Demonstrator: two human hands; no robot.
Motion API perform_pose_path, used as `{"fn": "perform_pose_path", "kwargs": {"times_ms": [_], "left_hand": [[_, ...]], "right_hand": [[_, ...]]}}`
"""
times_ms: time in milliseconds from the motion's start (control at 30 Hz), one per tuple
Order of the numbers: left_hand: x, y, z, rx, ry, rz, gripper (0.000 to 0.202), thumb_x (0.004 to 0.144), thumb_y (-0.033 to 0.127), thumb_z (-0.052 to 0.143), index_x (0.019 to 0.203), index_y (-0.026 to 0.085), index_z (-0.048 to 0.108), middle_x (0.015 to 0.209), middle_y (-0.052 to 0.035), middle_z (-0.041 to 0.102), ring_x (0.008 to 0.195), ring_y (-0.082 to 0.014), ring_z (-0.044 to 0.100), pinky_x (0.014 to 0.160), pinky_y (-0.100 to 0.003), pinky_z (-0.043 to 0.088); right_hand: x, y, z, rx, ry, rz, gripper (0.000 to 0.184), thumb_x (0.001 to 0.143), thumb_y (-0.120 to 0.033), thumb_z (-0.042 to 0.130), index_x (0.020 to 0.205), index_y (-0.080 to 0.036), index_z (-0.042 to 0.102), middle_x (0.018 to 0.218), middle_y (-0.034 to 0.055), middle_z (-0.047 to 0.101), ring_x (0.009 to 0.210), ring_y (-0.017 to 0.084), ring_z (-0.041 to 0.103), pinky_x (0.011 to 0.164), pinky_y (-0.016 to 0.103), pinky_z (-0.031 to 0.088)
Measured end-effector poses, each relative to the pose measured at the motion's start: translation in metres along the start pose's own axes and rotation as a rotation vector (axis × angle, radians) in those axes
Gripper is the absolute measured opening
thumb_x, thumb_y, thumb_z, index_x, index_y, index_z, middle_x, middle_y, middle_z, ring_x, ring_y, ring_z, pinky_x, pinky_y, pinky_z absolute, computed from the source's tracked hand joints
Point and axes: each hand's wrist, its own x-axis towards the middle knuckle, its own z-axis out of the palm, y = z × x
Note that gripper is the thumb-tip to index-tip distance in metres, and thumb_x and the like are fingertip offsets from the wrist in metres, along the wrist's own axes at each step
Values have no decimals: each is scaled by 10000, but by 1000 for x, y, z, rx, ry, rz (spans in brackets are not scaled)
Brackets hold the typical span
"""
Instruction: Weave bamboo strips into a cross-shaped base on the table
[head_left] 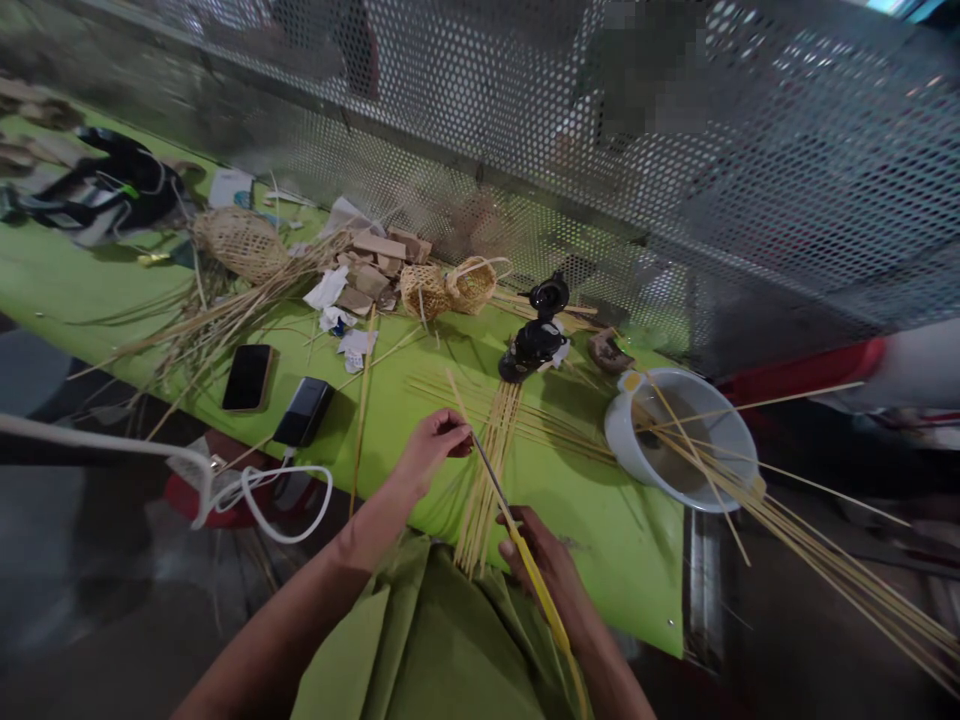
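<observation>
While my left hand (441,443) pinched the strip (537,583) near its eleven o'clock tip, my right hand (547,555) held it toward five, its long axis slanting across the bundle (501,425), which ran one to seven on the tabletop (622,570).

On the table (619,585), splints (481,488) lay between a power bank (304,411), left, and a bucket (634,452), right; two woven baskets (423,293) sat behind.

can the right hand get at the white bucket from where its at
Probably yes: only green tabletop shows between the right hand and the white bucket. The hand seems to hold a long yellow strip, though, so it may need to let go first.
</observation>
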Motion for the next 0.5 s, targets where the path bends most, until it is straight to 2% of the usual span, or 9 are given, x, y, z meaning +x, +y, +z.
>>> {"fn": "perform_pose_path", "kwargs": {"times_ms": [167,300,500], "left_hand": [[-1,3,0,-33,-6,-5,415,604,493,876,725,186,624,691,3,660,623,-123,612,688,-287,536],[-3,2,0,-39,-2,-24,426,620,508,871,753,188,622,728,-6,676,647,-132,625,713,-306,549],[0,4,-5,-33,-9,-45,441,630,541,863,775,185,646,742,-15,683,665,-147,637,716,-327,565]], "right_hand": [[3,3,7,73,-4,31,468,933,-619,572,1188,-227,583,689,-53,516,539,117,427,502,218,340],[5,6,9,34,28,38,465,908,-614,587,1156,-221,597,676,-50,534,541,125,456,516,231,367],[6,9,7,-30,83,-82,458,928,-623,548,1101,-213,657,822,36,637,636,172,577,559,270,444]]}}
